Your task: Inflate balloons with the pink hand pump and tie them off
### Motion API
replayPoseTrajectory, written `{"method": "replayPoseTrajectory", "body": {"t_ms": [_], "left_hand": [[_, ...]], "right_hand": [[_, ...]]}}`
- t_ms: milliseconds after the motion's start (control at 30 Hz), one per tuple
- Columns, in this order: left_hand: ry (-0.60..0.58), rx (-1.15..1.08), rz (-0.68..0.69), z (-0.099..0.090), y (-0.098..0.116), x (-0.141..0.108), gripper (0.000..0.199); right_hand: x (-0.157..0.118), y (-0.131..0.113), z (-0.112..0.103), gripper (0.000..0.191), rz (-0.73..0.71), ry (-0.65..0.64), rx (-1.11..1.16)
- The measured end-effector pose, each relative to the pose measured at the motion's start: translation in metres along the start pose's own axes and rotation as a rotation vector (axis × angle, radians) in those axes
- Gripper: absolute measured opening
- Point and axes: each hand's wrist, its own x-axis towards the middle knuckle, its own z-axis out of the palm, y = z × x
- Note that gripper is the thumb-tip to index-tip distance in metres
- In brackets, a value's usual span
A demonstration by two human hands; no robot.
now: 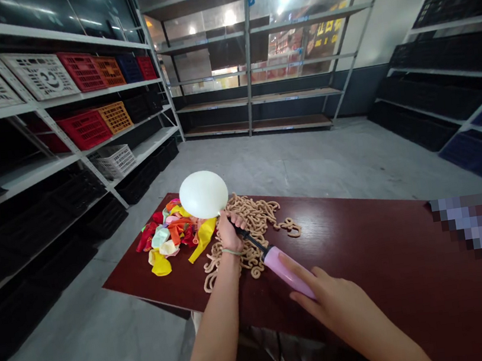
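A white, partly inflated balloon (203,194) stands above the table at the tip of a balloon pump. My left hand (230,230) is closed around the balloon's neck and the pump's black end; the fingers hide just where the two meet. The pink body of the balloon pump (288,270) slants down toward me, and my right hand (329,299) grips its near end. Uninflated balloons (176,231) in red, yellow, white and orange lie heaped left of my left hand. Beneath and around that hand spreads a pile of tan, curled pieces (255,214).
The dark red table (358,247) carries everything. At its right end lies a blurred-out object (476,225). Shelves with plastic crates (82,71) stand at left, a metal rack (248,72) at the back, and dark crates (438,84) at right. Grey floor surrounds the table.
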Motion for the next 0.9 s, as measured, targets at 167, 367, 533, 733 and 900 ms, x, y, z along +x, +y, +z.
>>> {"method": "replayPoseTrajectory", "body": {"t_ms": [167,367,533,733,900], "left_hand": [[-0.034,0.020,-0.031,0.002,-0.003,-0.003,0.033],[-0.006,0.035,-0.012,-0.001,-0.001,0.001,0.035],[-0.012,-0.001,0.002,-0.002,0.000,0.004,0.037],[-0.035,-0.026,-0.019,-0.003,0.007,0.003,0.035],[-0.005,0.036,-0.012,-0.002,0.008,0.001,0.037]], "right_hand": [[0.038,-0.029,-0.004,0.066,0.054,0.030,-0.032],[0.041,-0.022,0.015,0.068,-0.009,0.086,0.019],[0.006,0.006,0.011,0.065,-0.022,0.062,0.008],[0.024,-0.024,-0.019,0.066,0.021,-0.029,-0.006],[0.048,-0.047,-0.010,0.067,0.055,0.004,0.017]]}}
